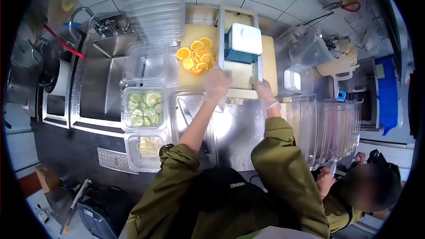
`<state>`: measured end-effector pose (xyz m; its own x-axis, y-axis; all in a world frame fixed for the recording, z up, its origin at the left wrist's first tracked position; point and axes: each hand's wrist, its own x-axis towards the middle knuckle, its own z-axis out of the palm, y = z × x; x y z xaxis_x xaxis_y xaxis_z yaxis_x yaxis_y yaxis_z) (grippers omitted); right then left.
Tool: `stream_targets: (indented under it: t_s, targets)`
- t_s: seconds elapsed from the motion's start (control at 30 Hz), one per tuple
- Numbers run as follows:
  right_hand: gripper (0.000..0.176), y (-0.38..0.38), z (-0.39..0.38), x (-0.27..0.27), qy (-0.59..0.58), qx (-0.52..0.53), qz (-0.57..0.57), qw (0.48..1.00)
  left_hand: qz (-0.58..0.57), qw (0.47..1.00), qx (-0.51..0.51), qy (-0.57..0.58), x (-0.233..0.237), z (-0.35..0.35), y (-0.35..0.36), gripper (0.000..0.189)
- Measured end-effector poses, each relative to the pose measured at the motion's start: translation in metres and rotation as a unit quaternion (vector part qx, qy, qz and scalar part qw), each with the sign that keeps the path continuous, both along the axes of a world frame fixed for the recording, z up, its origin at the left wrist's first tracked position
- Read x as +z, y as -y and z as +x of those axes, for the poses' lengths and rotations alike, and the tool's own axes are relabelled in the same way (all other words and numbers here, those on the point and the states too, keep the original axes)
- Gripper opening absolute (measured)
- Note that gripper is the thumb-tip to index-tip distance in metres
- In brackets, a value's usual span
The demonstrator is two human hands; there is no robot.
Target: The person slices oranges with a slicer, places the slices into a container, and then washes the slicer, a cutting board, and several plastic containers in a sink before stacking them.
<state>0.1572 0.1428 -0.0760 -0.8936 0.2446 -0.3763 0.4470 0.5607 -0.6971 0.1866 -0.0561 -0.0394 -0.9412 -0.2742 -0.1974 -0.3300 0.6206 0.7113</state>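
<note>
A manual slicer with a pale frame and a white-topped teal block rests across a cutting board. Orange slices lie in a loose pile on the board, left of the slicer. My left hand, in a clear glove, is beside the slicer's left rail, just below the slices; its fingers are blurred and partly hidden. My right hand, gloved too, grips the front right corner of the slicer frame.
To the left are a tub of green citrus slices, a tub of pale pieces and a sink. Clear containers line the right, where a co-worker's hand shows. Stacked clear tubs stand behind.
</note>
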Motion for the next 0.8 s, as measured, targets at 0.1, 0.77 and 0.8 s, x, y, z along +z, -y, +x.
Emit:
stream_targets:
  t_s: [0.1,0.77,0.8]
  targets:
    - [0.041,-0.009,0.014,-0.005,-0.057,0.008,-0.004,0.998,0.022,0.997,0.058,-0.045,-0.026,-0.006,-0.017,0.063]
    - [0.041,-0.040,0.005,0.026,-0.047,-0.081,0.333,0.938,0.040,0.990,-0.122,-0.059,0.000,-0.106,0.003,0.028]
    - [0.041,-0.038,0.006,0.027,-0.045,-0.086,0.338,0.936,0.001,0.990,-0.096,-0.108,-0.005,-0.131,0.012,0.029]
